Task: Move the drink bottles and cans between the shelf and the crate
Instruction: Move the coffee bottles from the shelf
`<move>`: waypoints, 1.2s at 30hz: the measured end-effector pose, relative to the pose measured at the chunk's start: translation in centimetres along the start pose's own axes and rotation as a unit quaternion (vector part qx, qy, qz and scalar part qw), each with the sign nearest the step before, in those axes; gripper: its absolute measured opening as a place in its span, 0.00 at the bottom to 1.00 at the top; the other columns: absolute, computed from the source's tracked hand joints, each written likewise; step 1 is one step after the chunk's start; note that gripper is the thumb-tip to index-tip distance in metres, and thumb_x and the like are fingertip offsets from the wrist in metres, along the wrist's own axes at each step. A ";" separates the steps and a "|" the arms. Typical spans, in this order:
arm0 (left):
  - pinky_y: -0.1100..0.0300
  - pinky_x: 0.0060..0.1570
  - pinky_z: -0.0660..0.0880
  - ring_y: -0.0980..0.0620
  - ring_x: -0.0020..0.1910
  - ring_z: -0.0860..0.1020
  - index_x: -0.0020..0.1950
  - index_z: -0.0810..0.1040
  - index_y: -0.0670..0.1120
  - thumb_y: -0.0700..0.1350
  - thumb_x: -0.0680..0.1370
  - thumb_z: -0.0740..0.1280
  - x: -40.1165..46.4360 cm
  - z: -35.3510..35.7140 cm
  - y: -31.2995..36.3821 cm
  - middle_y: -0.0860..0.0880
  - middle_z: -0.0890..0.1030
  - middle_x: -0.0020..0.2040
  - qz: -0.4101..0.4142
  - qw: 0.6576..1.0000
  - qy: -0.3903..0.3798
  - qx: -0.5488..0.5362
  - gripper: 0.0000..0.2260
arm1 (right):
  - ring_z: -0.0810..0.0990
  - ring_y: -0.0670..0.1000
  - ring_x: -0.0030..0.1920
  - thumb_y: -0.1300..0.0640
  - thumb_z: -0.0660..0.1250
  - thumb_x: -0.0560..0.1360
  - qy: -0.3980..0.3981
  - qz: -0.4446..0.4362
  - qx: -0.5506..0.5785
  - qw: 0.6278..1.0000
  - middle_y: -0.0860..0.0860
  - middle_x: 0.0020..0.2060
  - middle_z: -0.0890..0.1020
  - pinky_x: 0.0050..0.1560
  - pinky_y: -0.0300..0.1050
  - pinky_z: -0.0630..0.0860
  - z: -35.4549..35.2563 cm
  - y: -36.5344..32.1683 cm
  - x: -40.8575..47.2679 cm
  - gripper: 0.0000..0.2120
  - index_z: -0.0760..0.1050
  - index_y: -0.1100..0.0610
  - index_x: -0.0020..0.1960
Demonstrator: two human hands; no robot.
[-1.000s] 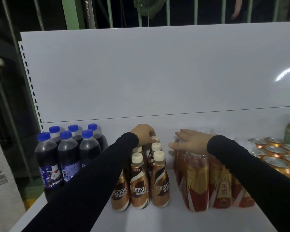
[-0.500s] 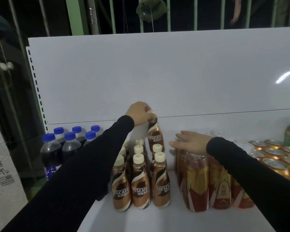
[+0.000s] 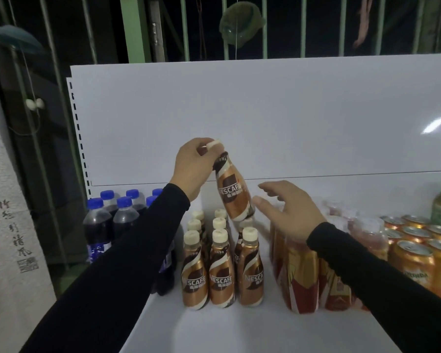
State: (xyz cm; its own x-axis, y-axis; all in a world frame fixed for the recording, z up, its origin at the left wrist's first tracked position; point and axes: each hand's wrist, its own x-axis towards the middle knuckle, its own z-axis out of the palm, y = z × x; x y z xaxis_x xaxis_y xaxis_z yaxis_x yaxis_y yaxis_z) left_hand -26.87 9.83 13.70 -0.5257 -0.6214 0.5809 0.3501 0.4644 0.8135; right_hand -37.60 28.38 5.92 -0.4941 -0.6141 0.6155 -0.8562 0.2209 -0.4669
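Left hand (image 3: 192,169) grip clamped on coffee bottle (image 3: 233,191) cap | bottle hangs tilted, base toward right | right hand (image 3: 288,210) grip apart, just beside base

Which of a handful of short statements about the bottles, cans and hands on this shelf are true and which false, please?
1. The left hand grips a Nescafe bottle by its cap end, lifted above the shelf. True.
2. The lifted bottle hangs perfectly upright. False: it tilts, base toward the right hand.
3. The right hand is wrapped around the lifted bottle. False: its fingers are spread, beside the bottle's base.
4. Blue-capped cola bottles stand left of the standing Nescafe bottles. True.
5. The orange cans stand at the shelf's left end. False: they stand at the right.
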 end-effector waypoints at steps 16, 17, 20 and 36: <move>0.52 0.58 0.80 0.49 0.53 0.84 0.63 0.79 0.47 0.49 0.79 0.70 -9.9 -3.0 -0.4 0.46 0.85 0.55 -0.087 0.992 -0.065 -0.055 0.13 | 0.85 0.44 0.48 0.58 0.76 0.69 -0.092 0.131 0.404 0.901 0.45 0.48 0.86 0.42 0.34 0.79 4.6 -3.6 -8.1 0.26 0.72 0.53 0.64; 0.53 0.57 0.80 0.49 0.52 0.84 0.63 0.79 0.49 0.49 0.79 0.70 -10.5 -3.3 -0.7 0.47 0.85 0.54 -0.099 0.990 -0.077 -0.071 0.13 | 0.85 0.45 0.50 0.56 0.74 0.69 -0.108 0.126 0.421 0.892 0.45 0.49 0.86 0.44 0.35 0.80 4.6 -3.7 -8.6 0.24 0.73 0.53 0.64; 0.54 0.52 0.79 0.51 0.46 0.85 0.63 0.77 0.50 0.47 0.79 0.69 -12.0 -3.9 -1.7 0.46 0.87 0.49 -0.125 0.980 -0.103 -0.117 0.12 | 0.85 0.53 0.51 0.55 0.70 0.73 -0.154 0.135 0.498 0.842 0.54 0.52 0.86 0.51 0.45 0.82 5.0 -3.7 -9.6 0.18 0.76 0.56 0.62; 0.46 0.55 0.80 0.45 0.50 0.85 0.61 0.79 0.49 0.43 0.75 0.75 -14.8 -3.9 -4.7 0.47 0.87 0.49 -0.136 0.983 -0.034 -0.118 0.16 | 0.82 0.42 0.54 0.31 0.74 0.59 -0.147 0.100 0.290 0.940 0.40 0.53 0.84 0.57 0.41 0.79 7.3 -3.0 -11.9 0.33 0.75 0.41 0.60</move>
State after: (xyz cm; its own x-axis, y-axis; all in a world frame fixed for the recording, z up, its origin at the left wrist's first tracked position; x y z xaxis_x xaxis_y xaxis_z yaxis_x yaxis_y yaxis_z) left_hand -17.69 14.37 1.39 -0.6720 -0.6557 0.3441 0.3550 0.1226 0.9268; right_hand -28.01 29.51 -4.65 -0.5007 -0.8058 0.3161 -0.4828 -0.0432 -0.8747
